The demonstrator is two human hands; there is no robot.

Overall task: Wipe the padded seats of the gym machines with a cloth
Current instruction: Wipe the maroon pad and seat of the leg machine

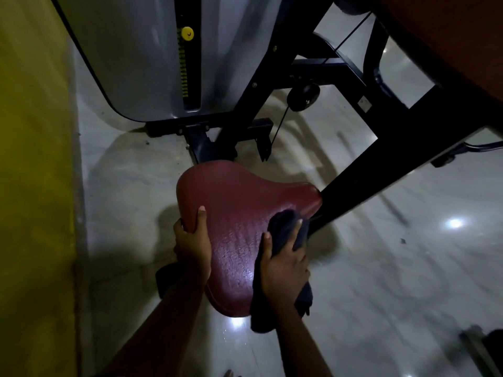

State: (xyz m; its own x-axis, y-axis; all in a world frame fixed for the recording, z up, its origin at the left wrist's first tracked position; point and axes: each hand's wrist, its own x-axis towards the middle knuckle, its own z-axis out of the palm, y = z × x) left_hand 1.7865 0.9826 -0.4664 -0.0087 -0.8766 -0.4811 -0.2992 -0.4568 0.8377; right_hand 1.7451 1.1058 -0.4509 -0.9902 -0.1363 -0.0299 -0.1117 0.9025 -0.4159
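A dark red padded seat [239,213] stands in the middle of the view, its near half shiny. My left hand [192,240] grips the seat's left edge, thumb on top and fingers curled under. My right hand [284,263] holds a dark cloth [285,224] against the seat's right edge. The cloth bunches above my fingers and hangs down below my wrist.
The machine's black frame [381,159] runs diagonally to the right of the seat. A grey weight-stack cover [141,63] with a yellow pin [187,33] stands behind. A red pad [449,36] fills the top right corner. A yellow wall [32,159] lies left, glossy floor [394,268] right.
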